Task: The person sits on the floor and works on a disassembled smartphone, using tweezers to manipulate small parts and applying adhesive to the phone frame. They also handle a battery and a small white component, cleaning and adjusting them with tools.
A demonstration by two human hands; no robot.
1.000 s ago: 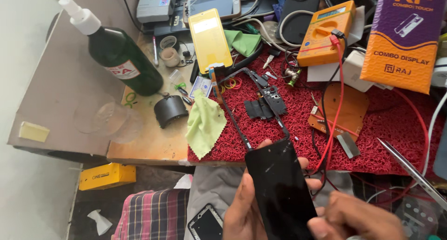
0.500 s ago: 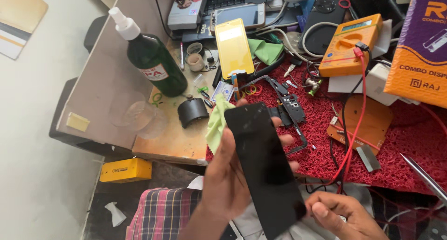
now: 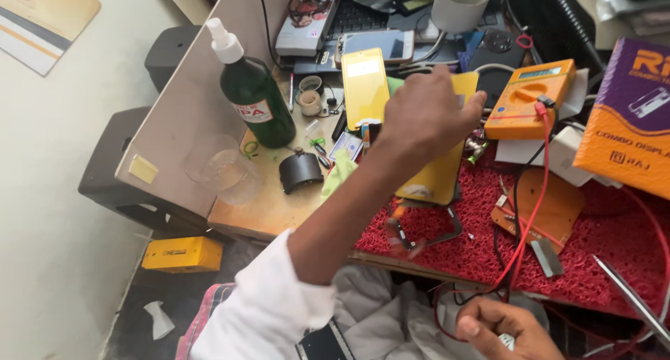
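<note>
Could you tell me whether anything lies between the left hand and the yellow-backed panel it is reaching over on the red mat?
Nothing visible does. The left hand is right over the yellow-backed panel, its fingers at the upper edge, though actual grip cannot be confirmed. The orange multimeter sits clear to the side.

Phone repair workshop, cluttered table (image 3: pixel 279 217), orange multimeter (image 3: pixel 530 98) with red lead, red bristle mat (image 3: pixel 593 255) below it, phone screens beside it

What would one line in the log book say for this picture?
left hand: gripping yellow-backed phone screen panel, raised over red mat | right hand: low near lap, holding small pale item, unclear | green spray bottle: upright, left of panel
</note>
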